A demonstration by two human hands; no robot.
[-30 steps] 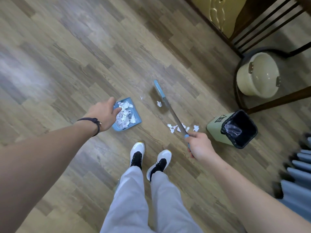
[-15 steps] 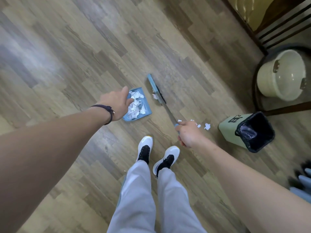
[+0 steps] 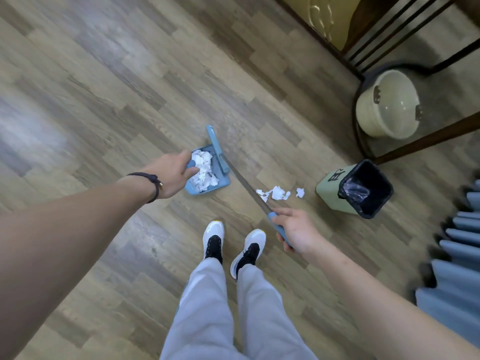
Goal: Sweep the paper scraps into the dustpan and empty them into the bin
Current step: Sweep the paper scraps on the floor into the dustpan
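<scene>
Wood-look plank floor (image 3: 109, 81) in grey-brown tones with a pale sheen at its left edge, dark wooden furniture frame (image 3: 405, 29) in the top right corner, cream bucket (image 3: 388, 105) beneath it, blue pleated fabric (image 3: 457, 255) along the right edge

Scraps (image 3: 276, 193) lie between dustpan (image 3: 207, 175) on left and bin (image 3: 353, 189)

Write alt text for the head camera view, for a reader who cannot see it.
Seen from above, a person's left hand holds a blue dustpan full of paper scraps on a wood floor while the right hand holds a broom whose head is at the pan's edge. More loose scraps lie between the pan and a green lined bin.
</scene>
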